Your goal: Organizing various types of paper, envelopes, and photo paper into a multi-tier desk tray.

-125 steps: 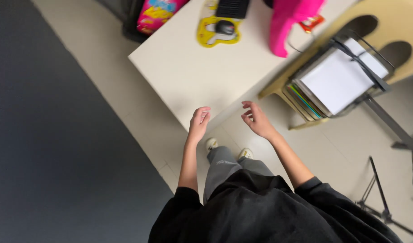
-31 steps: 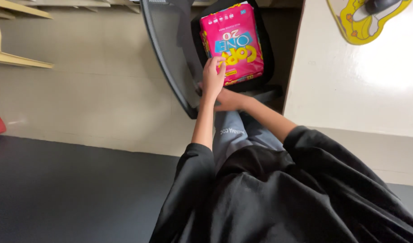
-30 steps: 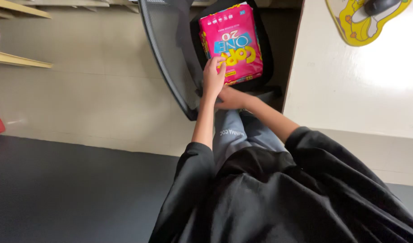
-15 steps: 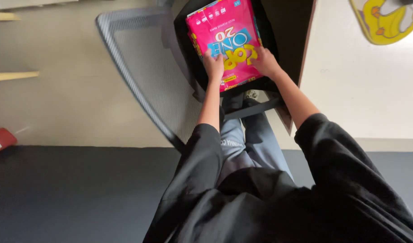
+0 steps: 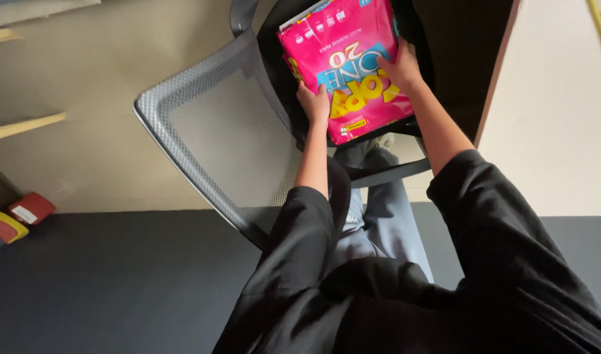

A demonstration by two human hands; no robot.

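A bright pink wrapped ream of paper (image 5: 343, 62) with blue and yellow lettering lies over the black seat of an office chair (image 5: 281, 72). My left hand (image 5: 313, 105) grips its near left edge. My right hand (image 5: 400, 65) holds its right side, fingers over the top face. Both arms in black sleeves reach forward from my body. Whether the pack rests on the seat or is lifted off it, I cannot tell.
The chair's grey mesh backrest (image 5: 228, 144) leans toward me on the left. A white table (image 5: 556, 118) with a dark side panel stands at the right. Beige floor meets dark carpet (image 5: 104, 282) below. Red and yellow objects (image 5: 15, 219) lie at the far left.
I turned from the white table to the chair. My left hand reached the pink pack first, then my right hand joined, and both now hold it closer to me.
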